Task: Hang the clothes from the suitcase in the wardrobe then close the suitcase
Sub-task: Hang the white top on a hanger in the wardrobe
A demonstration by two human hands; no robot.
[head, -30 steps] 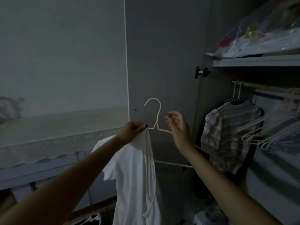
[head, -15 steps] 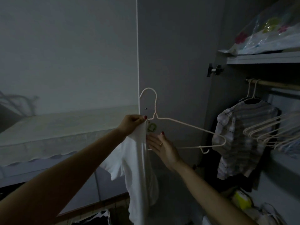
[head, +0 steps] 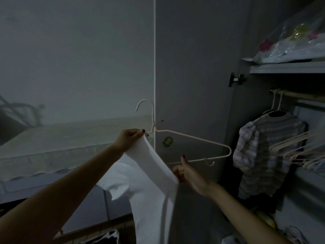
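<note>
Before the wardrobe door (head: 193, 67), both hands pinch the white shirt (head: 151, 191): left hand (head: 127, 140) at the hanger (head: 191, 138), right hand (head: 184, 170) lower

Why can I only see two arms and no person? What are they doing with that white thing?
The camera sits on the person's head and looks forward and down, so you see only their own arms. There is just this one view. The left hand holds a white shirt and a white hanger together near the hanger's hook. The right hand pinches the shirt's edge lower down and stretches it out. On the right is an open wardrobe with a rail. A striped top already hangs there, beside a bunch of empty hangers. A plastic bag lies on the shelf above.
</note>
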